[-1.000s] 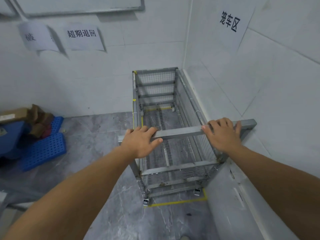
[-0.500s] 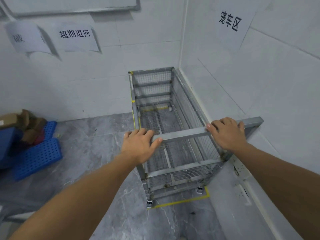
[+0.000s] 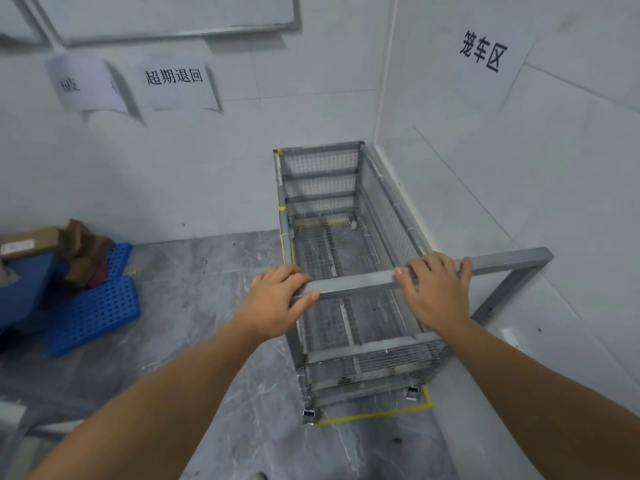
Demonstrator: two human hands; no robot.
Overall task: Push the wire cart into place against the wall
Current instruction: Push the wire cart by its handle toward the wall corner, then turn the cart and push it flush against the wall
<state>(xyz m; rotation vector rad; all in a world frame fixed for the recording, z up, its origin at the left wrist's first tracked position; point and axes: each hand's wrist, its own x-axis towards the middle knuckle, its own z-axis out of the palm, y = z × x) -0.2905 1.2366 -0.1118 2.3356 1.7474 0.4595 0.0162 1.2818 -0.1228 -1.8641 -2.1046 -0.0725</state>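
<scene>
Cart: the wire cart [image 3: 349, 271] stands in the far right corner, its long axis running away from the person, its right side along the right wall [image 3: 519, 174] and its far end at or just short of the back wall [image 3: 207, 168]; contact cannot be told.
Floor mark: yellow tape [image 3: 374, 415] frames the near end, with the near wheels just inside it.
Left hand: the left hand [image 3: 273, 299] is wrapped over the near top bar [image 3: 353, 284] at its left end.
Right hand: the right hand [image 3: 436, 289] lies on the same bar, fingers draped over it, apart from the left.
Direction: the cart lies straight ahead of both hands, so any last push likely runs along its length, with the right hand nearer the side wall.
Progress: seemingly almost parked.
</scene>
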